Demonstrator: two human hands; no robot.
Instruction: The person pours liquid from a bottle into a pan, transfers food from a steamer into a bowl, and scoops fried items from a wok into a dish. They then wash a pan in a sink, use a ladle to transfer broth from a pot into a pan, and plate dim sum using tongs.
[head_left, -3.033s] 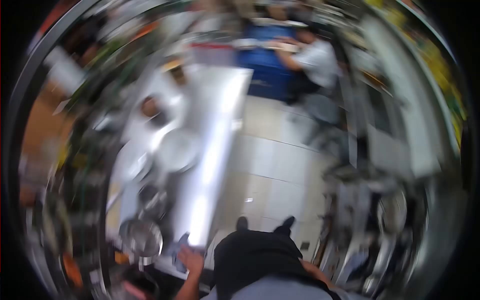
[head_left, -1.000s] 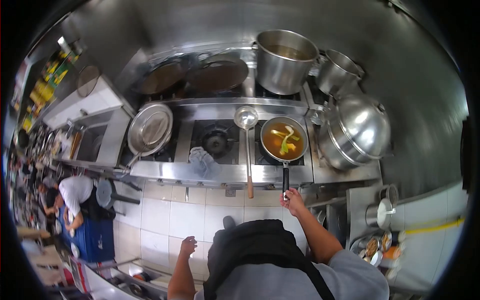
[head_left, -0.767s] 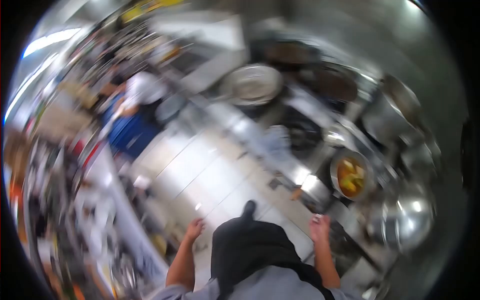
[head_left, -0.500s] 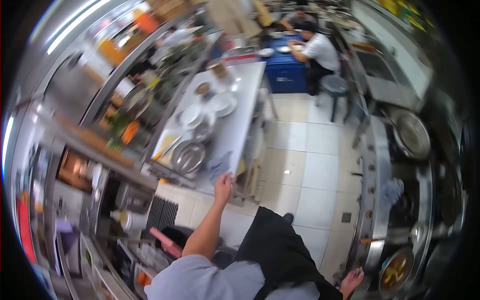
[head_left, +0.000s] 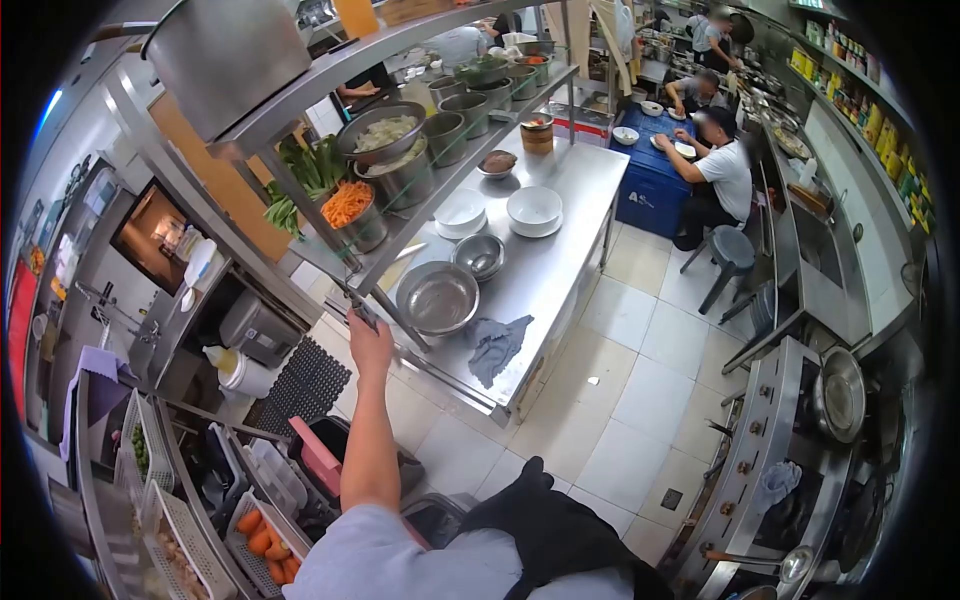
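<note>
At left hand, slim dark object.

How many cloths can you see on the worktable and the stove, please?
2: a dark grey cloth at the near end of the worktable, beside the large metal bowl, and a pale cloth on the stove. More could be hidden.

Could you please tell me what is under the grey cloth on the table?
The steel tabletop shows around the grey cloth; the cloth covers whatever is directly beneath, so that cannot be seen.
</note>
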